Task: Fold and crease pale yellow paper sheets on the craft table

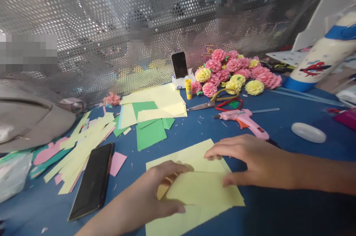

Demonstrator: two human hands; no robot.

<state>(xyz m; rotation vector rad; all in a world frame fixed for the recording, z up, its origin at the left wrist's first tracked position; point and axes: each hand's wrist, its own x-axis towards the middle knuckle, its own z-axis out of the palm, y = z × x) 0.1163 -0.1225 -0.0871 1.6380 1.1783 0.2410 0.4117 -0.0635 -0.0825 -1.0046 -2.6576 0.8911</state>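
Observation:
Pale yellow paper (194, 215) lies on the blue table near its front, with a smaller folded yellow sheet (204, 188) on top. My left hand (158, 188) is at the left end of the folded sheet, thumb and fingers around its curled edge. On the right, my right hand (244, 160) has its thumb on the folded sheet and its fingers spread over the upper right of the larger paper; nothing is gripped in it.
A black phone (93, 180) and paper strips (83, 147) lie left. Green paper (150, 134), a glue stick (188, 89), scissors (204, 105) and a pink glue gun (244, 119) sit beyond. Paper flowers (233, 69) and a bottle (319, 58) stand behind; a white oval object (308, 132) is right.

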